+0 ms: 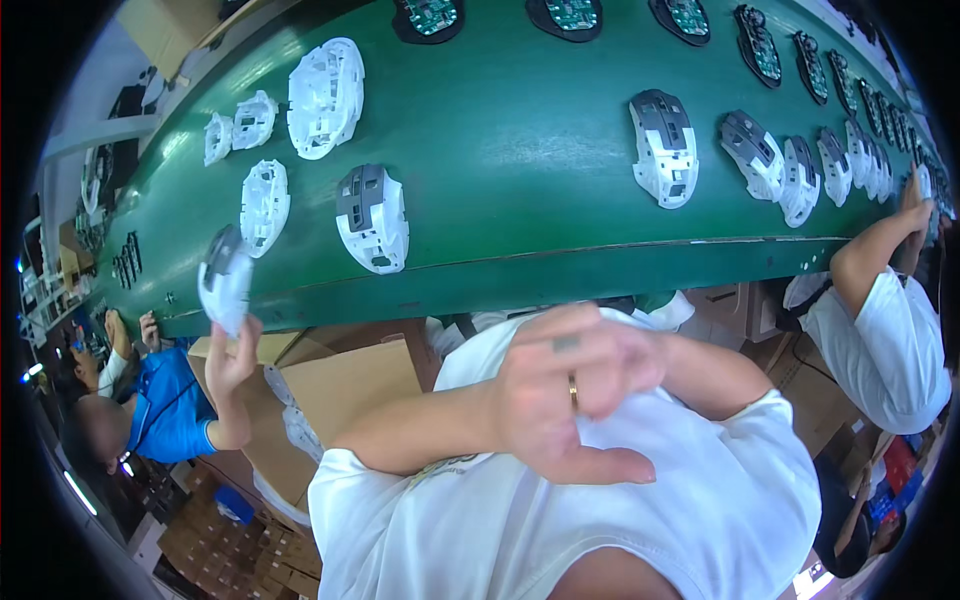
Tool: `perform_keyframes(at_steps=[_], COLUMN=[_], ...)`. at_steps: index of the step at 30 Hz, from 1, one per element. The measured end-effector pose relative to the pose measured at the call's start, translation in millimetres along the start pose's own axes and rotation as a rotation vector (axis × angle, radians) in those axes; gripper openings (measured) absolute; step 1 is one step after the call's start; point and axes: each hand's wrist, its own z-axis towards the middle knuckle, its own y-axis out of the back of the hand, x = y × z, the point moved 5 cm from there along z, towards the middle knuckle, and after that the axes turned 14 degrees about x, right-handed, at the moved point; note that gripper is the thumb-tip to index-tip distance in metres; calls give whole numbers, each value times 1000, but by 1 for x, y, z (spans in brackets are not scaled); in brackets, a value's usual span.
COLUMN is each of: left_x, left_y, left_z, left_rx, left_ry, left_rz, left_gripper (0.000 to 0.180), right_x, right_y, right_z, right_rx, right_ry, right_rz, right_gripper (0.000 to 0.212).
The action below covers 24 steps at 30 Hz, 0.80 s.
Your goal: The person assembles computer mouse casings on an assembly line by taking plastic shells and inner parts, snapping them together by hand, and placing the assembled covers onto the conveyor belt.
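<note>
My left hand (545, 405) is in front of my chest, its thumb stretched out and its other fingers bent, with a gold ring on one finger. It overlaps my right hand (635, 352), which is blurred and partly covered. What lies between the two hands, if anything, is hidden. Beyond them on the green table (500, 200) lie computer mouse shells with grey tops and white bodies, one to the left (372, 222) and another to the right (665, 150). Neither hand touches these.
At left, a blue-sleeved person's hand (235, 350) holds a mouse shell (226, 285). White shell parts (326, 98) lie behind. Mouse bases with green circuit boards (565, 15) line the far side. A cardboard box (350, 390) stands below the table; another person works at right (880, 330).
</note>
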Motion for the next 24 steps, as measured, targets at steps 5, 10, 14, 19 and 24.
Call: perform_keyframes(at_steps=[5, 10, 14, 19, 24], left_x=[14, 20, 15, 25, 24], left_y=[38, 27, 36, 39, 45], left_z=[5, -12, -22, -37, -33], left_rx=[-62, 75, -202, -318, -359], left_ry=[231, 189, 181, 48, -48], left_rz=[-3, 164, 413, 370, 415], left_gripper=[86, 67, 35, 28, 22], right_x=[29, 26, 38, 51, 59], right_y=[8, 9, 13, 1, -7], right_z=[16, 8, 5, 27, 43], right_rx=[-222, -242, -529, -666, -699], right_ry=[251, 209, 294, 446, 534], right_rz=[51, -205, -594, -1009, -1097], right_gripper=[69, 72, 57, 54, 43])
